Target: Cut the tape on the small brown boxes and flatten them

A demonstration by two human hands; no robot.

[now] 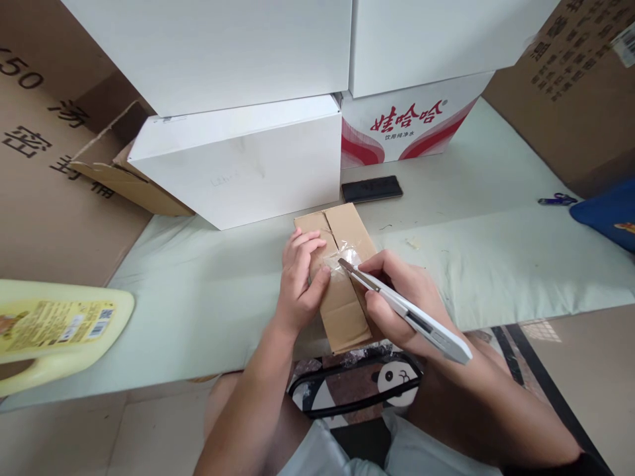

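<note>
A small brown cardboard box [341,316] lies in front of me, a seam running along its top. Clear tape [351,254], wrinkled and shiny, crosses the middle of that seam. My left hand [299,283] grips the box's left side, its fingers and thumb resting on the top. In my right hand [407,284] is a white utility knife [426,325] with its blade out. The blade's tip is at the tape, close to my left thumb. The palm side of my right hand is hidden.
A black phone [372,189] lies behind the box, before white boxes [238,168] and a red-and-white carton [411,125]. A yellow jug [106,311] is at left. Purple scissors [556,199] and a blue bag [608,211] are at right, on the pale green cloth [496,258].
</note>
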